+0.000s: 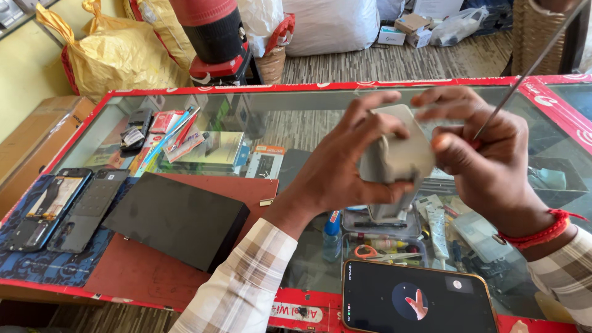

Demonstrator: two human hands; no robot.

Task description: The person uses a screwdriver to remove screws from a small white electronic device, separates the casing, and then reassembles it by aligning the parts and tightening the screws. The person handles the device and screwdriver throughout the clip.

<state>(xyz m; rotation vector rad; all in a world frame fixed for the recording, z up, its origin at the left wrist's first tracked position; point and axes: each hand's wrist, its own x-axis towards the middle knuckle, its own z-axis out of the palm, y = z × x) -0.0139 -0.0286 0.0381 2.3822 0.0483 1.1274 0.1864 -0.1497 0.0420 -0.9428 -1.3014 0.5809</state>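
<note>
My left hand [345, 163] grips a small grey boxy device [401, 157] held up over the glass counter, fingers wrapped around its left side and thumb underneath. My right hand [481, 154] touches the device's right side and pinches a thin metal tool [530, 71] that sticks up to the upper right. Both sleeves are checked. A red thread band circles my right wrist [542, 233].
A black flat box [179, 219] lies on a red mat [142, 271] at left, beside two opened phones [58, 209]. A phone with a lit screen [416, 299] rests at the front edge. Below the glass [308, 126] are packets, tools and tubes. Yellow sacks [117, 52] stand behind.
</note>
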